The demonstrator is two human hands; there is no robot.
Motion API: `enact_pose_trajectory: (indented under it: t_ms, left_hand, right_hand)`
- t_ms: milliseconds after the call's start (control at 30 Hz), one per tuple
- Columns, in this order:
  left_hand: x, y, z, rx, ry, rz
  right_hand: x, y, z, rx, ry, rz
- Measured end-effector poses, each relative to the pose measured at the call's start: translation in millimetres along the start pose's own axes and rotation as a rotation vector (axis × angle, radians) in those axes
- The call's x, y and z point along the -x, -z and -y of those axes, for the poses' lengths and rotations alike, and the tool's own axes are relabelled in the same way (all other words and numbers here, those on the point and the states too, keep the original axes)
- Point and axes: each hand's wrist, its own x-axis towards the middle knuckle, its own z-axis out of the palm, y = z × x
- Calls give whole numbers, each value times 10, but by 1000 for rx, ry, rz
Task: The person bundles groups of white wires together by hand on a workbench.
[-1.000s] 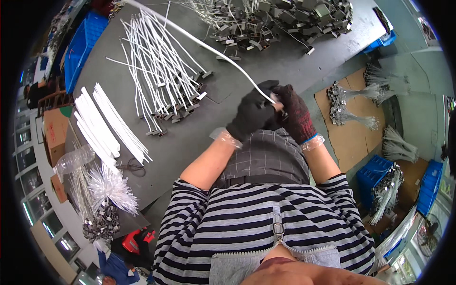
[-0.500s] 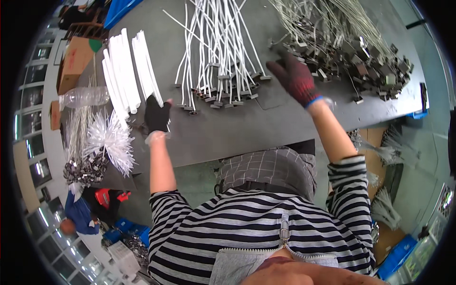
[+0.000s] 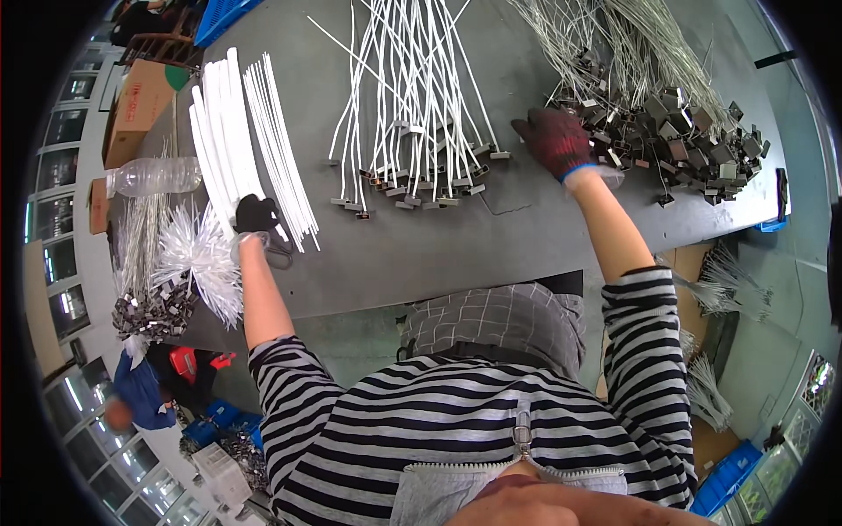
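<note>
Separately, two gloved hands sit at one tube bundle, one metal heap

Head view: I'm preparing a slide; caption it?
Gloved left hand at white tubes, gloved right hand beside heaped wires on a grey workbench.

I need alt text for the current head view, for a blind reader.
A person's black-gloved left hand is over thick white tubes on a grey table; the red-gloved right hand is at a heap of metal-ended wires. White cables with metal ends lie between them.
</note>
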Motion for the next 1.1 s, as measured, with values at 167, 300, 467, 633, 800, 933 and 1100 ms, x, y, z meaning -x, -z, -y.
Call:
enact_pose_trajectory:
  t_ms: [167,300,467,633,800,933,1100]
  left_hand:
    - [-323,828,-810,920,603,-536]
    - [-426,669,-1318,1130,542,-843]
    - [-378,41,-1464,1077,421,-588]
    - [-384,1361,-1993,1587,441,-661]
    - [-756,1700,-3251,1968,247,-355]
    - [-954,1469,-4697,1840,-172,106]
    - [-894,1791,-5372,2158,30,575]
  right_hand:
    - [394,6,9,-47,88,-215]
    - [523,-46,33,-85,125,-269]
    - [755,-9,-68,-178,78,-299]
    - [1401,106,50,-658,-64,-411]
    - [1995,94,176,-1233,-450,-328]
    - [2369,118,207,-1340,-668,-252]
    - [3553,-118,-471,-791,-672,-8]
